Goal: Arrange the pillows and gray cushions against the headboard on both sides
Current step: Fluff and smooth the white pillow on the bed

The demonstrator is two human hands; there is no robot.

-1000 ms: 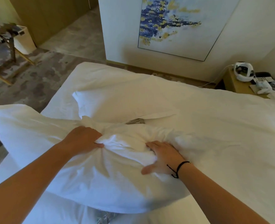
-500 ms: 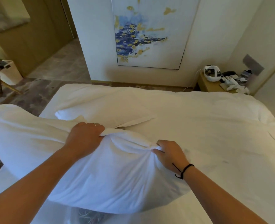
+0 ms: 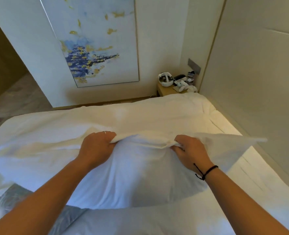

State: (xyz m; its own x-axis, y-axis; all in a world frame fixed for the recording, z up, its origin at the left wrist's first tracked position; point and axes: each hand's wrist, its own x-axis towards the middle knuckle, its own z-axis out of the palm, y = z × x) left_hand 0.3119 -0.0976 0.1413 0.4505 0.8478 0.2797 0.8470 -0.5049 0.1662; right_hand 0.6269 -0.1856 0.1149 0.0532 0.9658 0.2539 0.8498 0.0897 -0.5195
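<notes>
Both grips are closed on 1 white pillow (image 3: 132, 175): my left hand (image 3: 96, 148) and right hand (image 3: 189, 153) bunch its top edge above the bed (image 3: 157, 114).

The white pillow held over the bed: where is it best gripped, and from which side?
Along its bunched upper edge, from the near side, as both hands do: the left hand and right hand pinch the top edge of the white pillow, so the soft body hangs below them.

1 head view, looking down across bed (image 3: 157, 116), hands close
</notes>
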